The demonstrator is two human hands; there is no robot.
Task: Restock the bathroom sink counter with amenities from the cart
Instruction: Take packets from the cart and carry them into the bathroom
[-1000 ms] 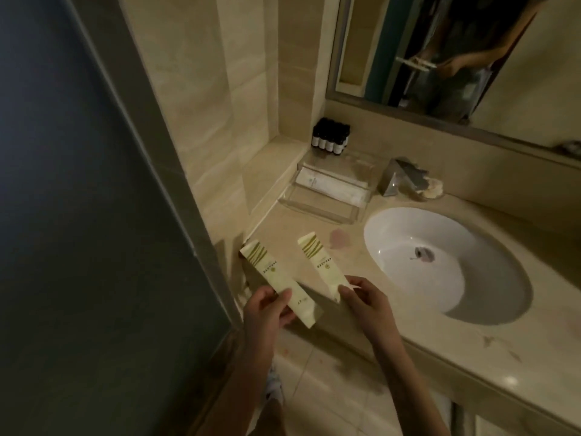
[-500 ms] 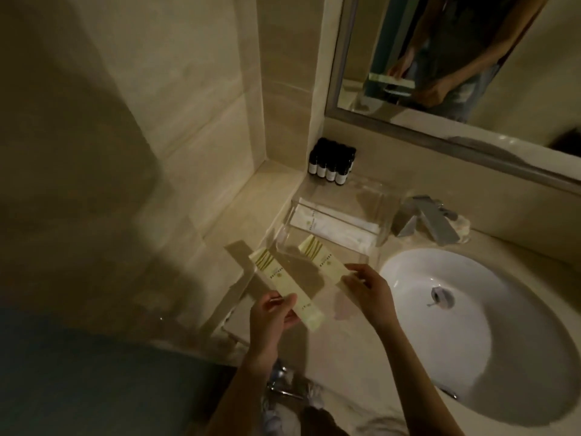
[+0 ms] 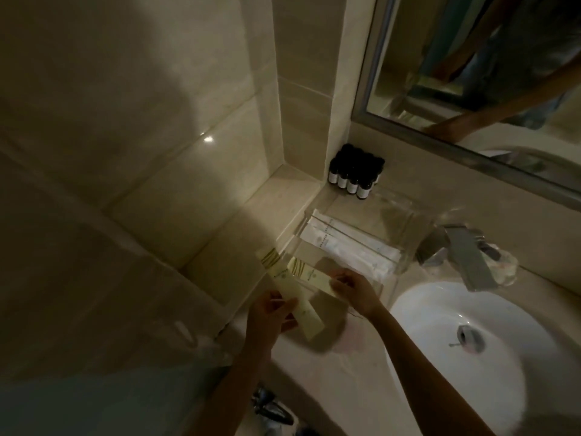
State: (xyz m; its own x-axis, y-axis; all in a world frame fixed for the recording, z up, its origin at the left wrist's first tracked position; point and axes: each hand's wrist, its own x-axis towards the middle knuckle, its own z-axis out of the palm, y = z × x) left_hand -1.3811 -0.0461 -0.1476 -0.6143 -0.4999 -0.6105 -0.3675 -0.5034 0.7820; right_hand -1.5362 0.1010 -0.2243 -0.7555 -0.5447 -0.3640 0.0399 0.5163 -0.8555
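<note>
We have closed in on the beige stone desk (image 3: 352,366), left of the round white sink basin (image 3: 503,357), and the clear acrylic tray (image 3: 394,272) now sits under our hands. One slim cream box with green stripes (image 3: 311,275) has reached the tray's front part, pinched by our right hand (image 3: 355,291). We cannot tell whether it rests there. The second striped box (image 3: 279,275), gripped by our left hand (image 3: 270,313), waits at the tray's left edge. We judge that placing has begun.
</note>
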